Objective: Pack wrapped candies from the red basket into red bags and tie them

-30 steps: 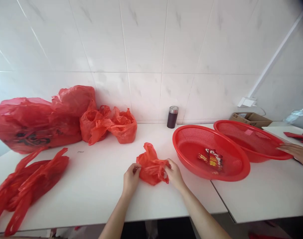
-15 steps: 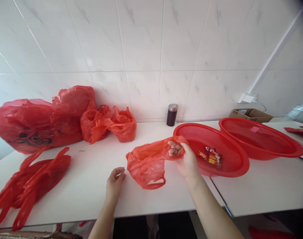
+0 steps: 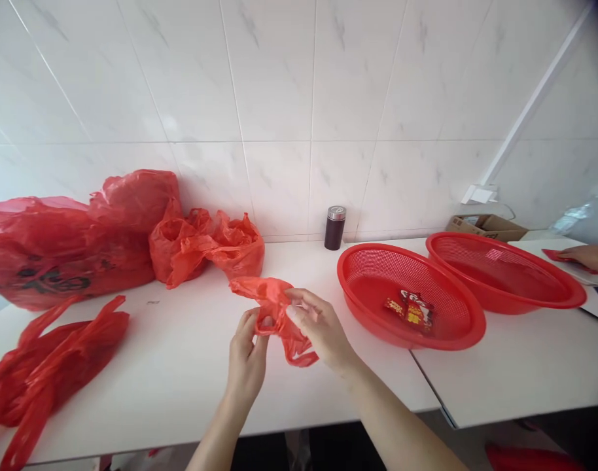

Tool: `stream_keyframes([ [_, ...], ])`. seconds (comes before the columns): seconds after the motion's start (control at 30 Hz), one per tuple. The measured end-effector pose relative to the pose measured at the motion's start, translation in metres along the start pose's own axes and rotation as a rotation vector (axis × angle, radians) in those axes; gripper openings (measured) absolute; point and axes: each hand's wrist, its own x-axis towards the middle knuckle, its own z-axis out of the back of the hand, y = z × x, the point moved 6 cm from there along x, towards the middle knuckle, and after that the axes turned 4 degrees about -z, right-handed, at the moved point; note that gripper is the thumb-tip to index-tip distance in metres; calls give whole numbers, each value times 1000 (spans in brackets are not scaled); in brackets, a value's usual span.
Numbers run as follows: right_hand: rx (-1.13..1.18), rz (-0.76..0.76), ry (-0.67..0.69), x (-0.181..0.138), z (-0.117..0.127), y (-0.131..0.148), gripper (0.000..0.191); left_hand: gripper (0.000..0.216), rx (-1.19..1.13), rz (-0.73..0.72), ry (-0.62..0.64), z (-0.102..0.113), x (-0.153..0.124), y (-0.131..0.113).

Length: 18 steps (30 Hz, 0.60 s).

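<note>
A thin red plastic bag point(image 3: 274, 297) is bunched between my two hands above the white table point(image 3: 181, 379). My left hand point(image 3: 248, 350) pinches its lower left part, thumb and fingers closed on the film. From the right, my right hand point(image 3: 321, 324) grips the bag's upper edge between thumb and fingers. One loop handle hangs loose below the right fingers. To the right stands a red perforated basket point(image 3: 362, 314) with a few small printed packets point(image 3: 411, 309) inside.
Full red bags point(image 3: 68, 248) and smaller tied red bags point(image 3: 235, 245) stand along the wall. More red bags point(image 3: 58, 360) lie at left. A dark tumbler point(image 3: 335, 229), a second red basket point(image 3: 505, 261) and a cardboard box point(image 3: 488, 226) are behind. Another person's hand point(image 3: 591, 257) is at far right.
My left hand has moved up and right onto the bag. My right hand has moved left, and the bag is more crumpled. Another person's hand has appeared at far right.
</note>
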Motion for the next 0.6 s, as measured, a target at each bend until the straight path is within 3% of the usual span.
stream_keyframes([
  [0.13, -61, -6, 25, -4, 9, -28, 22, 25, -519, 385, -47, 4, -9, 5],
  [0.27, -703, -58, 78, -10, 21, -62, 31, 6, -805, 663, -197, 22, -17, 5],
  [0.37, -1113, -171, 247, -15, 44, -72, 61, 4, -849, 756, -272, 47, -21, 11],
  [0.43, -1197, -191, 397, -17, 59, -65, 68, 4, -788, 755, -338, 63, -26, 20],
  [0.5, -1228, -172, 506, -18, 70, -53, 57, 21, -558, 671, -326, 72, -31, 28],
  [0.6, -1286, -181, 566, -17, 79, -41, 50, 69, 49, 371, -113, 64, -34, 24],
])
